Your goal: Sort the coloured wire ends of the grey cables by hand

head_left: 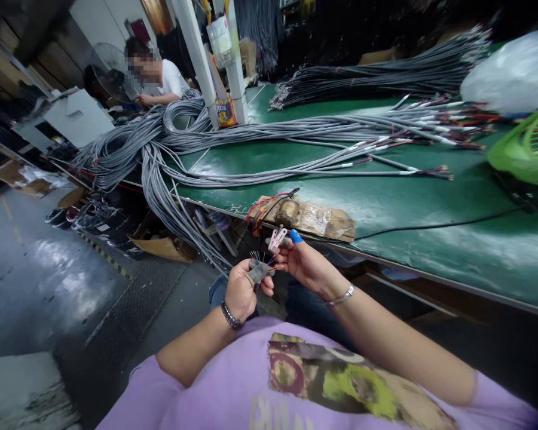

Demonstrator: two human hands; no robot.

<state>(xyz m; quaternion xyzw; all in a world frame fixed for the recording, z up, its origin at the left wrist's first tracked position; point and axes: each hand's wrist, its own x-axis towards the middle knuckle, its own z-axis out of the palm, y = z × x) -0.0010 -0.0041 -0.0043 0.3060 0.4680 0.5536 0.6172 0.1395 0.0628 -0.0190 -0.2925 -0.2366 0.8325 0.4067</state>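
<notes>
My left hand (242,291) is closed around the end of a grey cable, with thin coloured wires (260,258) fanning out above its fingers. A grey wrap (259,272) covers its thumb area. Close beside it on the right, my right hand (302,263) wears a blue cover (296,236) on its thumb tip. Between its fingers is a small pale pink clip-like piece (277,239) with holes; its exact kind is unclear. Some copper-coloured strands (276,268) reach from the left hand towards the right fingers.
A worn wooden block (327,221) with clear tape and red and black leads lies at the edge of the green table (430,209). Long grey cables (269,134) cross the table and hang over its edge. A green fan (526,146) stands right. A co-worker (170,80) sits behind.
</notes>
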